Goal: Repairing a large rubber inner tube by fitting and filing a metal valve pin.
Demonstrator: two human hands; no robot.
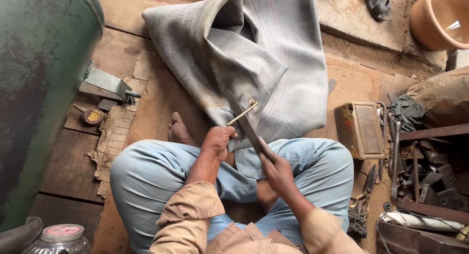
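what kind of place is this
Probably a small tyre repair workshop, worked at floor level. A grey rubber inner tube with a brass valve stem lies across the person's lap, metal tools are piled beside them, and a green tank stands close.

Single view only: head-worn cam, looking steeply down over the wearer's own chest and crossed legs [229, 185]. Close range, so forearms and lap fill the lower centre. Frame top faces away from the wearer, across the wooden floor [146, 112]. Green tank [39, 88] cuts off the left edge, tool clutter [420, 171] the right. No second view to overlap.
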